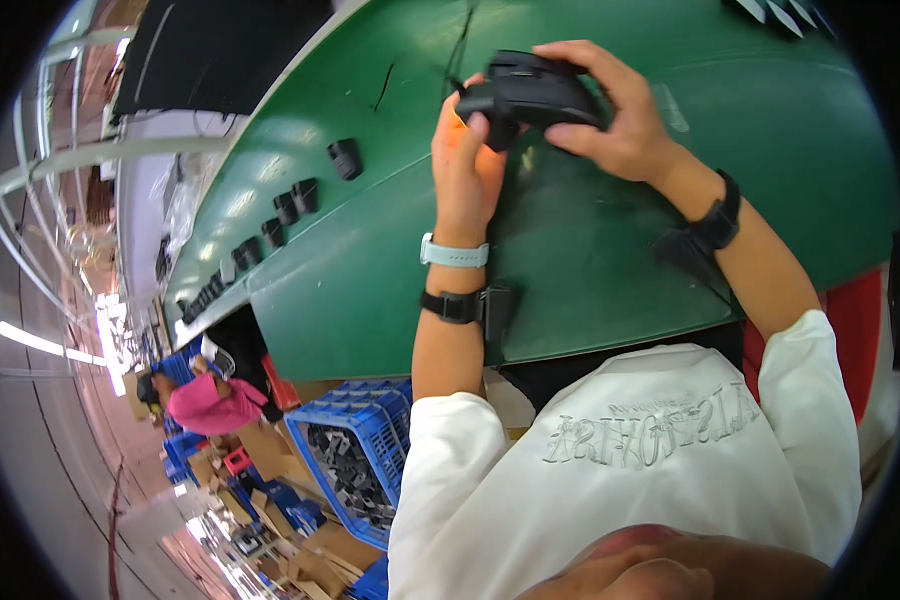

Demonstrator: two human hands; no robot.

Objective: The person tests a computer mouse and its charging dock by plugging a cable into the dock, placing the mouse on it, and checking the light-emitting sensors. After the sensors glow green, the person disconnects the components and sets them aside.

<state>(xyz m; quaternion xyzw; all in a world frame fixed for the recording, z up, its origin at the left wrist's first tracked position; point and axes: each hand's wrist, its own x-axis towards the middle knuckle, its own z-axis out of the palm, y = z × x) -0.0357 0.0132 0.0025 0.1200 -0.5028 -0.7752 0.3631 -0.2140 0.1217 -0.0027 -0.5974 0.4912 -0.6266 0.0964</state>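
Observation:
Over the far middle of the green table, my right hand (625, 125) grips a boxy black plastic device (545, 92), fingers on top and thumb below. My left hand (467, 160) is closed around a smaller black plastic part (482, 103), its thumb pressed on the near side. The two black pieces touch or overlap; whether they are joined I cannot tell. An orange glow falls on my left palm and fingers. A thin dark cable (458, 50) runs from the far edge toward the part in my left hand.
Several black plastic pieces (345, 158) stand in a curved row along the green table (370, 300) at left. A blue crate (395, 420) of dark parts sits beside the table. Further left is a person in pink (215, 403). White-edged items (775, 12) lie far right.

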